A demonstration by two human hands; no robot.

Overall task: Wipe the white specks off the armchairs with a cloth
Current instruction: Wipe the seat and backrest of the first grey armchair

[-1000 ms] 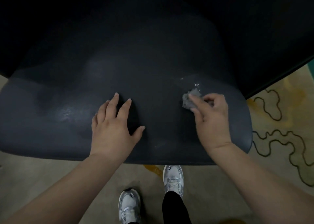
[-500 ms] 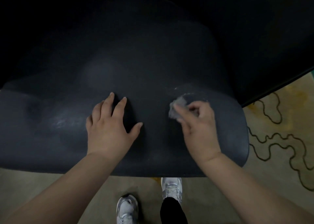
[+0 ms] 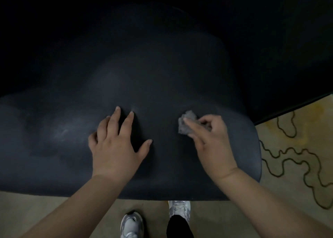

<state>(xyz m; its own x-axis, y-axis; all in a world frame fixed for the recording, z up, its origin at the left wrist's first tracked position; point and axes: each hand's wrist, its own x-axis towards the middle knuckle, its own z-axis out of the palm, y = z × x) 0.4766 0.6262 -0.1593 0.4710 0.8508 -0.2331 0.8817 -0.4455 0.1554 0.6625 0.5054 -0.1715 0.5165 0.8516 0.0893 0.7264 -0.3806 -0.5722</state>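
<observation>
Down on the seat, the right hand (image 3: 211, 144) reaches in from the lower right, wrist bent, fingers curled round a small crumpled grey cloth (image 3: 187, 122); the forefinger lies straight across it, pressing it to the armchair (image 3: 162, 79) near the seat's right edge. Left of it, well apart, the left hand (image 3: 115, 147) lies flat on the middle of the seat, fingers spread and thumb splayed toward the cloth, forearm coming up from the lower left. Faint pale smears show on the dark seat left of that hand. Below the seat's front edge, two pale trainers (image 3: 132, 223) stand on a beige carpet (image 3: 297, 138) with dark wavy lines.
</observation>
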